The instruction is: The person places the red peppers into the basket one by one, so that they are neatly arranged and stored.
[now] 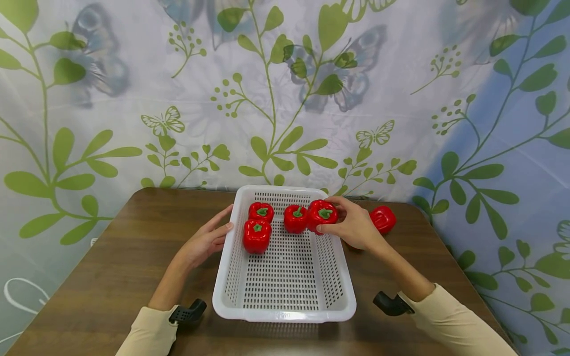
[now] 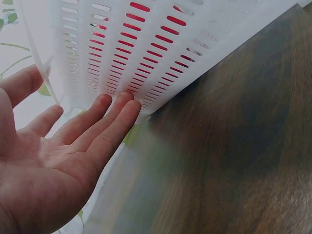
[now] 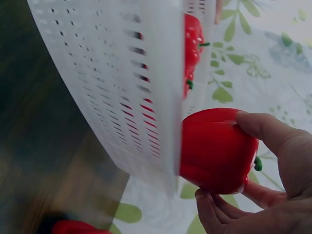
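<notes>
My right hand grips a red bell pepper with a green stem, thumb on the near side and fingers round the far side. In the right wrist view this pepper is level with the rim of the white perforated basket. Inside the basket sit three more red peppers: one pepper beside the held one, and two at the left, a rear pepper and a front pepper. My left hand rests straight fingers against the basket's left wall, also in the left wrist view.
Another red pepper lies on its side on the brown wooden table, to the right of the basket behind my right hand. A patterned curtain with leaves and butterflies hangs close behind the table.
</notes>
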Tool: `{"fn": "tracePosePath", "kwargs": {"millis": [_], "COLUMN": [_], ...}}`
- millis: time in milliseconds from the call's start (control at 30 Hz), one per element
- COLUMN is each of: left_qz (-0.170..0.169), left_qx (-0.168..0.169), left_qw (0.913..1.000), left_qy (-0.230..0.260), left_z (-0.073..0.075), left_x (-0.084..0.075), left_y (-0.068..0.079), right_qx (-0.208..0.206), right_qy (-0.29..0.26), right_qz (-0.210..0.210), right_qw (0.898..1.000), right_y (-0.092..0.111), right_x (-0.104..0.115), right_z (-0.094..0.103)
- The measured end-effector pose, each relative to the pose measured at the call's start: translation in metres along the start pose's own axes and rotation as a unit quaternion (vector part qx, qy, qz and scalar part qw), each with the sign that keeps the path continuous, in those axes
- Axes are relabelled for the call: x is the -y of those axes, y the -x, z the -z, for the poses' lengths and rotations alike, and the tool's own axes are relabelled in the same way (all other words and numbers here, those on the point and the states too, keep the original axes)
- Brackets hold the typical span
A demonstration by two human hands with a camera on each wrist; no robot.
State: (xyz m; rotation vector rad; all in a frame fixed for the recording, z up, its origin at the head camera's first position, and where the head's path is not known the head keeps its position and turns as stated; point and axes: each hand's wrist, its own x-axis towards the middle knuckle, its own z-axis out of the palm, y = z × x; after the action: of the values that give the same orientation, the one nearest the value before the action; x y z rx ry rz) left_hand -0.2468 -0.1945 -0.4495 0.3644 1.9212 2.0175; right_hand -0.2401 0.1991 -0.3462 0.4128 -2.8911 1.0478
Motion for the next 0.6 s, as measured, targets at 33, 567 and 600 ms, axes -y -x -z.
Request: {"fn": "tracePosePath", "kwargs": {"millis": [33,567,600], "left_qz": [0.0,-0.004,-0.005], "left_qx": [0.0,-0.002,-0.003], "left_qw": [1.0,1.0,1.0], "left_qy": [0.0,-0.006,-0.006], "left_z": [0.0,0.0,0.0], "left_x": [0.0,0.003,0.003], "left_y": [0.0,0.001,0.001], "right_qx": [0.002,0.015,0.015], "right_qy": [-0.002,0.002,0.002], "right_qz": [0.001,0.012,0.013], "right_qw": [1.0,1.0,1.0], "right_y": [0.0,-0.003,-0.003], "right_x": [0.0,-0.004,-0.004], "right_z": [-0.003,-0.032,-0.034]}}
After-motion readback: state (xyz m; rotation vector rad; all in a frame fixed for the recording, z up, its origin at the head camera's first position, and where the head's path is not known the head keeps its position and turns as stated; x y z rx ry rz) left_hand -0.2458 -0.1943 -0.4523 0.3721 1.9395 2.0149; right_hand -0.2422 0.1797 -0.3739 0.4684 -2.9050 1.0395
